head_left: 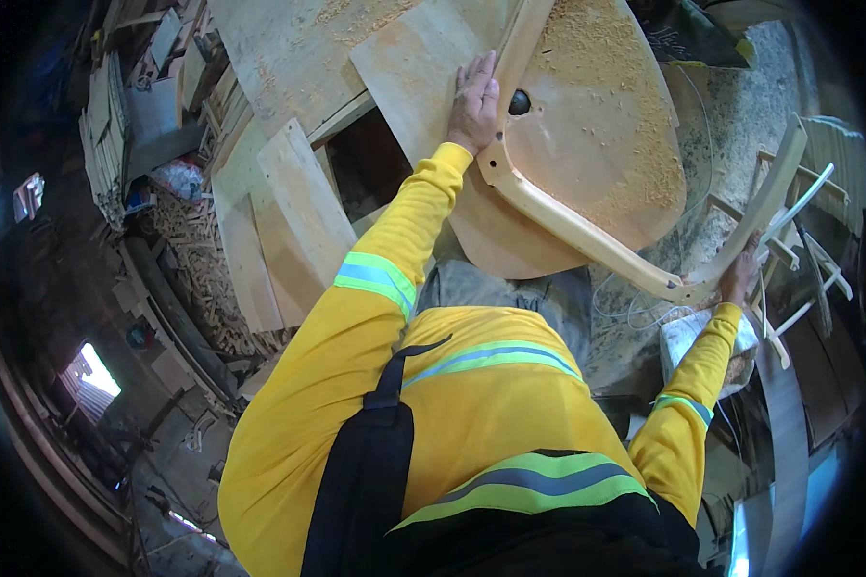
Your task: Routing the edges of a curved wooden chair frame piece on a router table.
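A curved, pale wooden frame (587, 236) with dark holes at its corner lies across a rounded wooden worktop (625, 125). My left hand (473, 104) grips its upper left part, with the fingers lying along the wood. Just right of that hand, a dark round spindle or knob (520, 102) stands up from the worktop, close against the frame's inner side. My right hand (739, 273) is closed around the frame's far right bend, beyond the worktop's edge. Some of its fingers are hidden behind the wood. Sawdust and shavings lie scattered over the worktop.
Loose wooden boards (298, 197) lean on the left, beside a dark square opening (366, 162). A heap of wood scraps (188, 231) lies farther left. To the right are slim wooden frame pieces (803, 240), a thin loose cord (635, 313) and a whitish block (678, 337).
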